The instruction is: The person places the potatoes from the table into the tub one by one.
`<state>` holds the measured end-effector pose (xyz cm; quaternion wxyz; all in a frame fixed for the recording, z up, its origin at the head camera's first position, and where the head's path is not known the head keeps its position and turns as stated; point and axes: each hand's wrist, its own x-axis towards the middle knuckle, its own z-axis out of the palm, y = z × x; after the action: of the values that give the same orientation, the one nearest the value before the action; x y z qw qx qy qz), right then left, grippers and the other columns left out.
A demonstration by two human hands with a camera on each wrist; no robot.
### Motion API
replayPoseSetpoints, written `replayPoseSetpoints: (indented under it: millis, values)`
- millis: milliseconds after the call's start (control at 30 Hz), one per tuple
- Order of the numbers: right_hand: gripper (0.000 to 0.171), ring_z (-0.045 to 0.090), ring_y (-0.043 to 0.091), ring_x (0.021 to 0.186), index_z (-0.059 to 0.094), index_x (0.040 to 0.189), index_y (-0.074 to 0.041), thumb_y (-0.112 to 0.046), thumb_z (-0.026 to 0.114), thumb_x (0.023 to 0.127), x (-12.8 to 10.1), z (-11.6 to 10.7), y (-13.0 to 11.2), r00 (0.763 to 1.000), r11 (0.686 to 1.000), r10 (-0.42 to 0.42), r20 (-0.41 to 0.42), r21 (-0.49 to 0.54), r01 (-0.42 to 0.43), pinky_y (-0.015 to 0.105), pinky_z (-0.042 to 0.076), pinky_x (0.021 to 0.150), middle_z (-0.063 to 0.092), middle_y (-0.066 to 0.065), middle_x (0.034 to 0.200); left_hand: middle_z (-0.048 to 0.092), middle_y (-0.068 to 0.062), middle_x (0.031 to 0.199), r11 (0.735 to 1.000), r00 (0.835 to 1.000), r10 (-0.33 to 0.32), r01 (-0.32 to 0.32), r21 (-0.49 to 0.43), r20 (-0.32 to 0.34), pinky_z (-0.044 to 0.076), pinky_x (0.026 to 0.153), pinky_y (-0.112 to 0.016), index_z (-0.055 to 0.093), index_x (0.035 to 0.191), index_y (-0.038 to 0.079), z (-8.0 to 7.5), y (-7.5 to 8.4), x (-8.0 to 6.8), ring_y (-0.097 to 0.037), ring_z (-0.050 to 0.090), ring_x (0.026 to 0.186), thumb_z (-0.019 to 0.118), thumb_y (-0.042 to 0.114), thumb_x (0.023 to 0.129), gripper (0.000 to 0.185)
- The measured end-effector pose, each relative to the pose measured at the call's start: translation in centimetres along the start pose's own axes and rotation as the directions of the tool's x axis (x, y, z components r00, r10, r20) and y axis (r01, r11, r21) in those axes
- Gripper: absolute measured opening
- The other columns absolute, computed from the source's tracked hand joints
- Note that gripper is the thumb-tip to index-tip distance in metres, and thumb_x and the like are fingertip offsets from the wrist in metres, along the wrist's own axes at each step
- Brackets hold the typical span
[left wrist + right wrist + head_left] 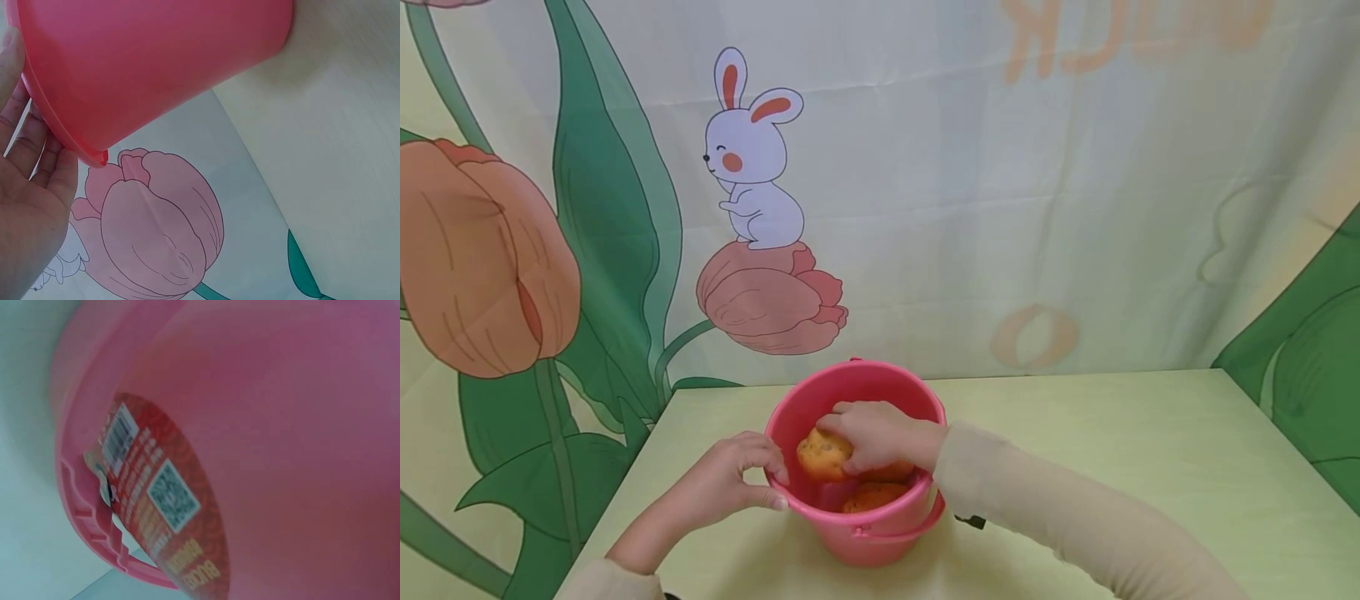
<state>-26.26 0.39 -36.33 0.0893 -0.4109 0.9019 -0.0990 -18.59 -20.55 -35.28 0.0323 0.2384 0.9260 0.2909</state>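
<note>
A pink bucket (880, 542) stands tilted on the table in the head view. My left hand (730, 479) grips its rim at the left side, and the left wrist view also shows fingers of the left hand (31, 187) at the rim. Inside the bucket, my right hand (880, 433) holds a yellow-orange, speckled potato (822, 455) near the left inner wall. Another potato (874, 497) lies lower in the bucket, and part of a third shows under the right hand. The right wrist view shows only the bucket's outer wall (300, 450), with no hand visible.
The bucket's pink handle (902, 533) hangs down at the front right. A red printed label (162, 494) is on its outer wall. A small black object (972, 522) sits beside the right sleeve. Behind the pale table (1112, 450) hangs a printed cloth (925, 208).
</note>
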Motion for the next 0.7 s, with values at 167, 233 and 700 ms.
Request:
replayPoseSetpoints:
  millis: [167, 233, 700]
  values:
    - [0.062, 0.048, 0.008, 0.095, 0.050, 0.123, -0.023, -0.029, 0.076, 0.067, 0.17, 0.34, -0.17, 1.000, 1.000, -0.009, -0.022, -0.019, 0.009, 0.022, 0.049, 0.071, 0.054, -0.006, 0.106, 0.061, 0.010, 0.087, 1.000, 1.000, -0.002, 0.002, 0.000, 0.002, 0.048, 0.075, -0.024, 0.065, 0.077, 0.022, 0.00, 0.00, -0.01, -0.015, 0.051, 0.095, 0.072, 0.040, 0.065, 0.022]
    - [0.062, 0.048, 0.008, 0.095, 0.050, 0.123, -0.023, -0.030, 0.075, 0.067, 0.21, 0.43, -0.21, 1.000, 0.999, -0.011, -0.026, -0.033, 0.010, 0.022, 0.049, 0.071, 0.054, -0.006, 0.107, 0.060, 0.011, 0.087, 1.000, 1.000, -0.004, 0.004, 0.001, 0.003, 0.048, 0.075, -0.024, 0.065, 0.077, 0.022, 0.00, 0.00, 0.00, -0.015, 0.051, 0.095, 0.071, 0.040, 0.065, 0.022]
    - [0.062, 0.047, 0.008, 0.099, 0.049, 0.123, -0.024, -0.030, 0.075, 0.068, 0.54, 0.73, -0.01, 0.999, 0.997, -0.029, -0.045, -0.071, 0.026, 0.022, 0.049, 0.074, 0.053, -0.006, 0.109, 0.061, 0.011, 0.087, 1.000, 1.000, 0.000, 0.000, 0.005, 0.003, 0.048, 0.076, -0.024, 0.065, 0.078, 0.021, -0.02, -0.10, 0.10, -0.015, 0.051, 0.095, 0.071, 0.041, 0.066, 0.024]
